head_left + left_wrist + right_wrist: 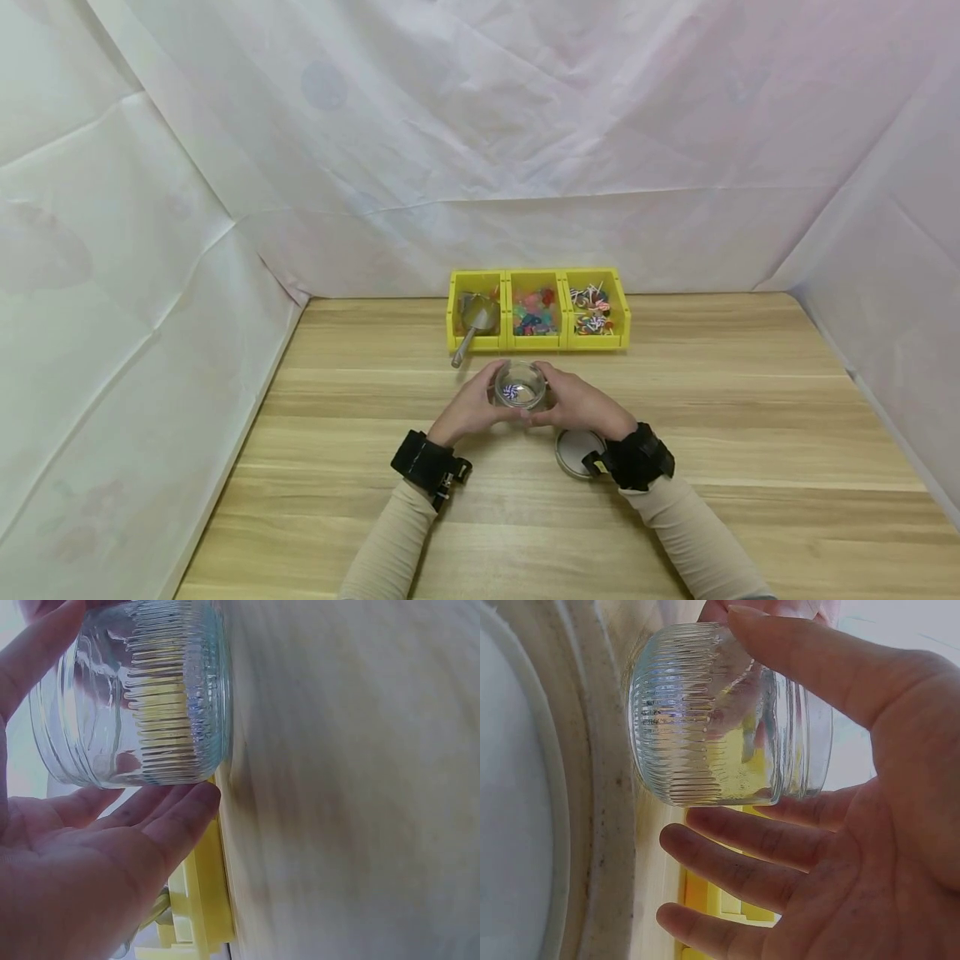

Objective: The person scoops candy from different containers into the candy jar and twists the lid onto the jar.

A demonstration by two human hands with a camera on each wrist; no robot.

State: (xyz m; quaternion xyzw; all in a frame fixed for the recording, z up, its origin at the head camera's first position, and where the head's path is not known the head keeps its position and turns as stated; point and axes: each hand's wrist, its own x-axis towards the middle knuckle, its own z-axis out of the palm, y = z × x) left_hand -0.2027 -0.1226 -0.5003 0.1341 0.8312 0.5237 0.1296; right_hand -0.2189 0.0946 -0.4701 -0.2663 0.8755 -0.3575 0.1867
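1. A wooden table [750,433] stood inside a tent of creased white sheeting [150,250] that closed off the back and both sides.
2. The left hand [468,410] cupped the left side of the jar [519,385], its fingers nearly straight along the ribbed glass, as the left wrist view showed.
3. The jar stood upright on the table near the middle, between the two hands, its mouth uncovered; a small blue-and-white striped sweet [511,391] lay inside it.
4. The right hand [581,406] cupped the jar's right side, thumb laid across the glass and fingers loosely spread beside it.
5. A round lid [573,454] lay flat on the table just beneath the right wrist, close to the jar.
6. Behind the jar, at the table's far edge, sat three joined yellow bins [538,342]: a metal scoop [472,325] leaned out of the left one, mixed sweets [534,312] filled the middle one, and lollipops [592,312] the right one.
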